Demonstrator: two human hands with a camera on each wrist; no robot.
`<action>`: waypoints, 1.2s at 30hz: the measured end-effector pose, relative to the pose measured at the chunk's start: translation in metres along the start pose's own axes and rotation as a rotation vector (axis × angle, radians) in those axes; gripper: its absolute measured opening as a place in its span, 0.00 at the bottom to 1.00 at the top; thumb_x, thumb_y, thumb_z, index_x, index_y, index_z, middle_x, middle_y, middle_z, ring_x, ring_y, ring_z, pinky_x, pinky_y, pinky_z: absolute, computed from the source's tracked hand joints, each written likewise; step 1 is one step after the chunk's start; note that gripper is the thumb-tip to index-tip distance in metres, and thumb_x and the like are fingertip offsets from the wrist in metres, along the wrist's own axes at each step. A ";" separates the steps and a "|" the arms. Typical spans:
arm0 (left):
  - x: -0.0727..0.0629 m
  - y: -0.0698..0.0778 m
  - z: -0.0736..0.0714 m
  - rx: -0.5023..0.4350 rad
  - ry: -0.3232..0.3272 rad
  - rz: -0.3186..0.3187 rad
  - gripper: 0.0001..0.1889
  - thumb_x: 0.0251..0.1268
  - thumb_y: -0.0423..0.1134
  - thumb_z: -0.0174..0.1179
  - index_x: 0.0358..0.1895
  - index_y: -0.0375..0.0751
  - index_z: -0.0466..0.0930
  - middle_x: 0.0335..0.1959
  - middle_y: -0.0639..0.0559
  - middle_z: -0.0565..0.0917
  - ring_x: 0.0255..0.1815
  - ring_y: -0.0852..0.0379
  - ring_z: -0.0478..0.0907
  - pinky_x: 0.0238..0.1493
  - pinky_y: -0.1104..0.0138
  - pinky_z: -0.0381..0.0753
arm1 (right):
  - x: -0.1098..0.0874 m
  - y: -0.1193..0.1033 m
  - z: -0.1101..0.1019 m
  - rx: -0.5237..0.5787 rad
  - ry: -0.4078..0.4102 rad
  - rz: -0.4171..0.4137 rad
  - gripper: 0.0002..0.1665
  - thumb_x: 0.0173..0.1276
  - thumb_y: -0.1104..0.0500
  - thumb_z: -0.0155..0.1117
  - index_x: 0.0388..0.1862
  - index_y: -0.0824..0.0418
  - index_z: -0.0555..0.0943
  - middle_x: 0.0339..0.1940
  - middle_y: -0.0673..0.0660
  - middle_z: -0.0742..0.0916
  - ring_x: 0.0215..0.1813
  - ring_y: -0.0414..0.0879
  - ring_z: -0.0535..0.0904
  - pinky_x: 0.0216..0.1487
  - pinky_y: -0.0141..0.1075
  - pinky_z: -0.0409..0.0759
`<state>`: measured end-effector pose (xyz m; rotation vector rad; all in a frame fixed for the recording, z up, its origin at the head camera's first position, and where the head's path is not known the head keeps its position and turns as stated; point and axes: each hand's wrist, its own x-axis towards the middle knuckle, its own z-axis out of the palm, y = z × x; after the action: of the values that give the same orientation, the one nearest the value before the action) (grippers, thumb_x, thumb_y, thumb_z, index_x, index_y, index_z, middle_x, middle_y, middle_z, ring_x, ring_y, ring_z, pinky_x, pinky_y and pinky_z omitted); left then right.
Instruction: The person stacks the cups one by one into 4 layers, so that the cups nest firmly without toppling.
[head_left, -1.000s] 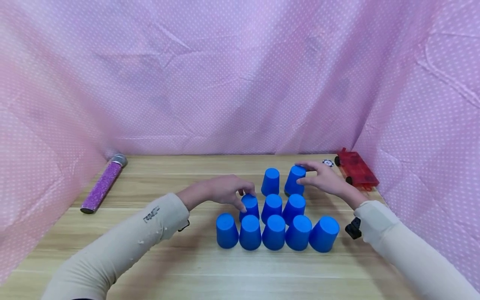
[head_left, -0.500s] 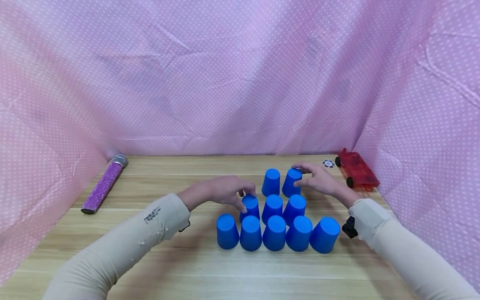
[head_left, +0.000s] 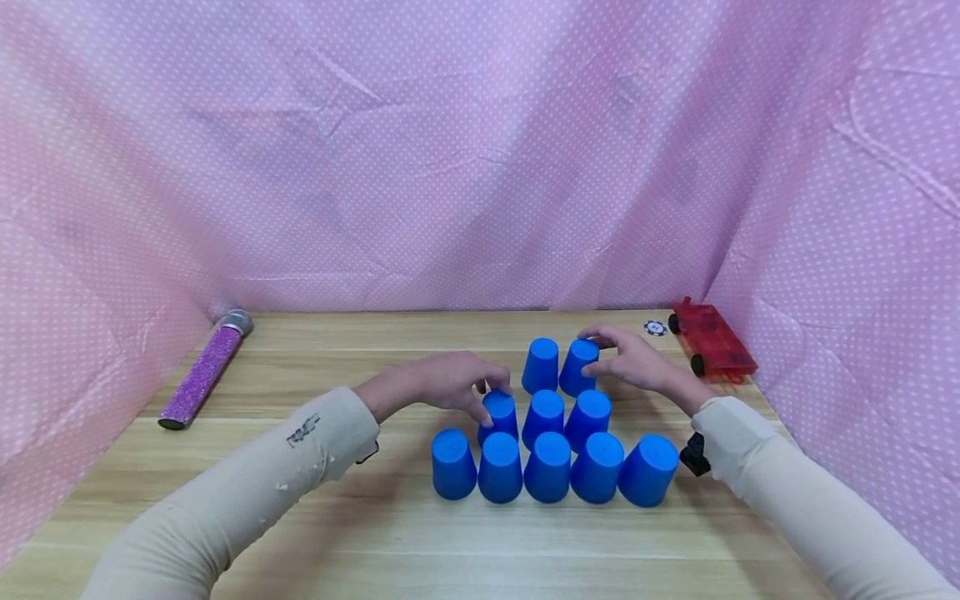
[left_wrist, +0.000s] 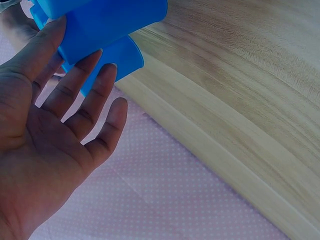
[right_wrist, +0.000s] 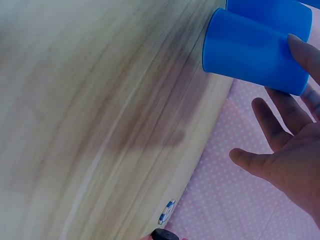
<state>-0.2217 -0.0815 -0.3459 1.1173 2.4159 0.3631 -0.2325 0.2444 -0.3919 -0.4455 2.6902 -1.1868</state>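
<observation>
Several blue cups stand upside down in three rows on a wooden table. My left hand [head_left: 459, 382] pinches the left cup [head_left: 502, 415] of the middle row between thumb and fingers; that cup [left_wrist: 115, 22] shows at the top of the left wrist view. With thumb and fingertips near its top, my right hand [head_left: 636, 363] grips the right cup [head_left: 577, 371] of the back row. Close beside it, on its left, stands the other back cup [head_left: 541, 371]. Nearest me is the front row, including a leftmost cup [head_left: 453, 467] and a slightly separate rightmost cup [head_left: 648, 473].
A purple glittery microphone [head_left: 204, 375] lies at the table's left side. At the back right are a red toy car [head_left: 712, 337] and a poker chip [head_left: 656, 328]. Pink dotted cloth [head_left: 465, 167] surrounds the table [head_left: 330, 517] at the back and sides.
My right hand has slid the back row's right cup leftward, narrowing the gap to the cup beside it. My left hand has stayed in place on its cup.
</observation>
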 end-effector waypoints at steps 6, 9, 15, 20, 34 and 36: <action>-0.001 0.001 -0.001 -0.006 -0.004 0.003 0.20 0.61 0.48 0.71 0.55 0.56 0.78 0.56 0.58 0.84 0.58 0.57 0.79 0.57 0.61 0.81 | 0.001 -0.001 0.001 -0.002 -0.007 0.005 0.36 0.68 0.55 0.69 0.72 0.60 0.69 0.68 0.67 0.78 0.72 0.68 0.67 0.66 0.72 0.66; -0.002 0.002 -0.001 -0.007 -0.004 0.003 0.20 0.61 0.47 0.71 0.54 0.56 0.78 0.56 0.58 0.84 0.58 0.57 0.79 0.57 0.61 0.81 | 0.000 -0.001 0.002 -0.002 -0.009 0.008 0.35 0.68 0.55 0.69 0.71 0.59 0.69 0.68 0.67 0.78 0.72 0.68 0.67 0.66 0.71 0.66; -0.002 0.003 -0.001 -0.018 -0.008 -0.002 0.19 0.61 0.47 0.71 0.54 0.57 0.78 0.57 0.58 0.84 0.58 0.57 0.79 0.58 0.61 0.81 | 0.000 -0.002 0.002 -0.006 -0.010 0.006 0.35 0.68 0.56 0.69 0.71 0.59 0.69 0.67 0.67 0.78 0.72 0.67 0.68 0.66 0.71 0.66; -0.001 0.002 0.000 -0.013 -0.007 -0.002 0.19 0.61 0.47 0.71 0.54 0.57 0.78 0.56 0.58 0.84 0.58 0.57 0.79 0.58 0.61 0.81 | -0.003 -0.002 0.002 -0.005 -0.008 -0.005 0.37 0.69 0.54 0.68 0.73 0.60 0.67 0.70 0.67 0.76 0.73 0.67 0.67 0.67 0.72 0.64; -0.002 -0.003 0.003 -0.033 0.007 0.019 0.20 0.62 0.48 0.70 0.56 0.57 0.78 0.56 0.58 0.84 0.56 0.58 0.81 0.56 0.61 0.83 | -0.076 -0.027 -0.030 -0.142 0.132 -0.047 0.34 0.71 0.42 0.65 0.71 0.52 0.71 0.68 0.59 0.80 0.72 0.62 0.71 0.61 0.64 0.77; -0.002 -0.005 0.004 -0.039 0.009 0.021 0.20 0.62 0.48 0.70 0.56 0.57 0.77 0.56 0.58 0.84 0.56 0.57 0.81 0.56 0.61 0.83 | -0.088 -0.030 -0.030 -0.158 0.142 -0.071 0.31 0.71 0.44 0.65 0.70 0.51 0.73 0.65 0.59 0.82 0.70 0.61 0.73 0.60 0.64 0.77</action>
<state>-0.2220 -0.0862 -0.3510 1.1265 2.3964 0.4214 -0.1515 0.2760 -0.3467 -0.5008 2.9271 -1.0647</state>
